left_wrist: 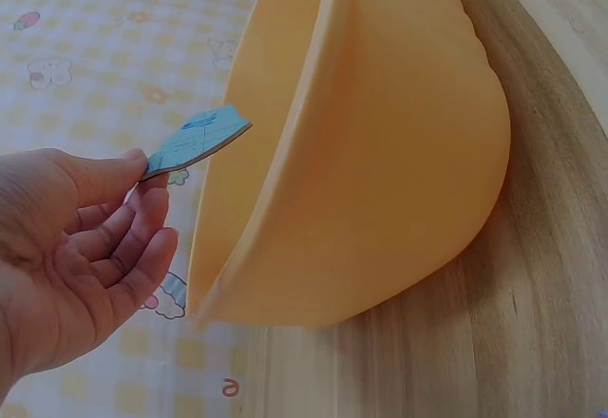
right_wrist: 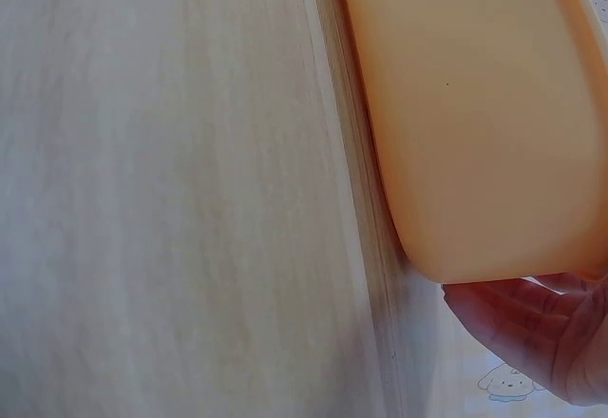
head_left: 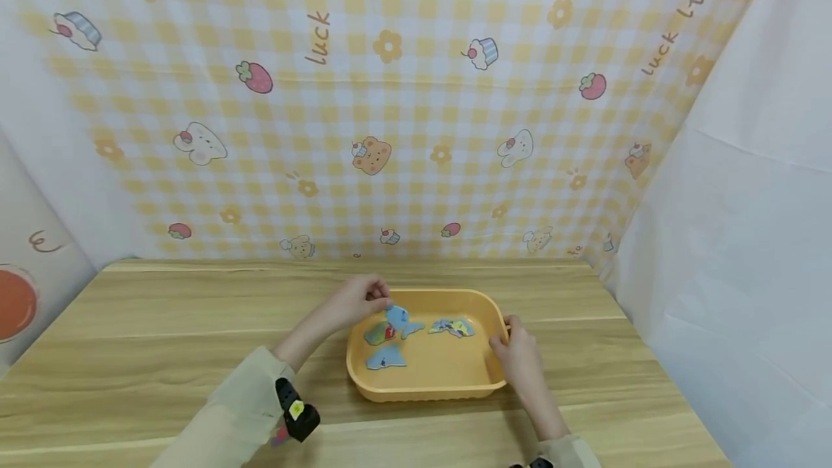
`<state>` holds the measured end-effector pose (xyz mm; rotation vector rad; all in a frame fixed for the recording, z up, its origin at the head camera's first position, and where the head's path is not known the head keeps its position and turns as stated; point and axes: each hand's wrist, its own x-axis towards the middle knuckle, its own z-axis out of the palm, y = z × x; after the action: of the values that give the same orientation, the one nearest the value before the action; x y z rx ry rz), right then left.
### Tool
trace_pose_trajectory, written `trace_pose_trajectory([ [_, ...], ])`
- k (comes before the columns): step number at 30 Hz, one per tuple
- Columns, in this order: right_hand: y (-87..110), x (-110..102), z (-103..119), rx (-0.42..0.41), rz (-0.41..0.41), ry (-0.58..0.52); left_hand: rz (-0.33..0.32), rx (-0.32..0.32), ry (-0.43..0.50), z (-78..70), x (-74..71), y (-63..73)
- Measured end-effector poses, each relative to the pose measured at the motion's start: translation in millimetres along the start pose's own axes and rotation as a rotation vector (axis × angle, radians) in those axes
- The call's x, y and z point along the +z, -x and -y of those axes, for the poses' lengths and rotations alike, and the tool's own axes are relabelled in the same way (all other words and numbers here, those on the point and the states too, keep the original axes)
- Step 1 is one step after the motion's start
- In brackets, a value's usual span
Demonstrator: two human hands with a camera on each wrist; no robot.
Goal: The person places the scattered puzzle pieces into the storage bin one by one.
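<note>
My left hand [head_left: 357, 300] pinches a flat light-blue puzzle piece [left_wrist: 198, 141] between thumb and forefinger, over the left end of a yellow plastic tray [head_left: 448, 367]. In the left wrist view the piece's brown edge shows, and the other fingers curl loosely below. At the tray's right end, my right hand [head_left: 522, 356] grips the rim, thumb on the inner side. Inside the tray lie a green-and-red piece [head_left: 377, 334], a blue piece [head_left: 386, 358], a small blue piece [head_left: 413, 328] and a blue-yellow piece [head_left: 453, 327]. The held piece partly overlaps the green-and-red one in the head view.
The tray stands on a wood-grain table [head_left: 195, 352]. A small pink and purple thing [head_left: 280, 436] shows partly behind the left wrist camera [head_left: 298, 410]. A checked cloth [head_left: 416, 114] hangs behind the table, and a white sheet [head_left: 734, 201] at the right.
</note>
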<state>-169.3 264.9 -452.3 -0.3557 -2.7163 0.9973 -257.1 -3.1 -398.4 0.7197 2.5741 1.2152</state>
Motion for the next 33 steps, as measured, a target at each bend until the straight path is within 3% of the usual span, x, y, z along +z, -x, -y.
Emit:
trace_pose_trajectory([
  [9,0.1,-0.9,1.4,0.007,0.005,-0.002,0.062,0.012,-0.004,-7.8,3.8,-8.8],
  [14,0.2,-1.5,1.1,0.010,0.008,0.007,0.160,0.015,-0.035,-12.0,6.4,-14.4],
  [22,0.9,0.2,-0.8,0.011,0.014,-0.009,0.321,0.093,-0.127,-22.2,12.7,-25.0],
  [33,-0.5,1.4,-1.1,0.012,0.003,-0.012,0.440,0.060,-0.208,-29.1,22.0,-40.5],
])
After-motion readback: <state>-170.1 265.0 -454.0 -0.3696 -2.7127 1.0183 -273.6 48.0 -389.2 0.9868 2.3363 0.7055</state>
